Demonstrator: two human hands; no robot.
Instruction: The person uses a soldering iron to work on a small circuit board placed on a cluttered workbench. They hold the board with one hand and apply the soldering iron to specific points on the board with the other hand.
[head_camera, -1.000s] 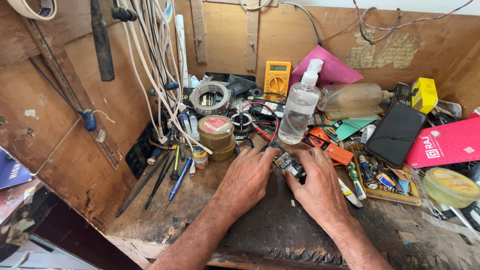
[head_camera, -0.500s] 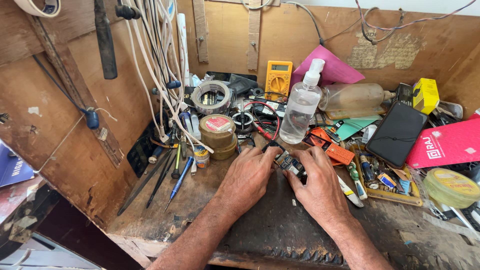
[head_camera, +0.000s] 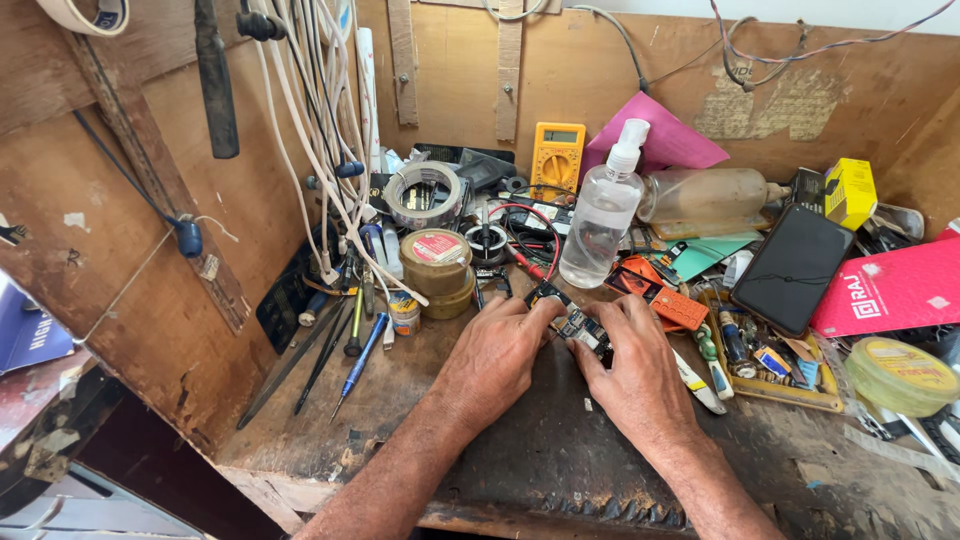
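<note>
A small dark circuit board (head_camera: 575, 322) lies on the worn wooden bench (head_camera: 400, 420), pinched between both of my hands. My left hand (head_camera: 492, 357) grips its near left end with the fingertips. My right hand (head_camera: 632, 372) holds its right end, fingers curled over the edge. Most of the board is hidden under my fingers. A clear spray bottle (head_camera: 603, 212) stands upright just behind the board. An orange flat part (head_camera: 657, 293) lies right of my fingertips.
Round tins (head_camera: 437, 268), a tape roll (head_camera: 424, 194) and a yellow multimeter (head_camera: 557, 157) crowd the back. Screwdrivers (head_camera: 345, 350) lean at the left by hanging white cables (head_camera: 318, 140). A black phone (head_camera: 793, 267), pink box (head_camera: 888, 288) and parts tray (head_camera: 770, 370) sit right.
Both hands stay on the board with only slight finger shifts. The view has tilted a little.
</note>
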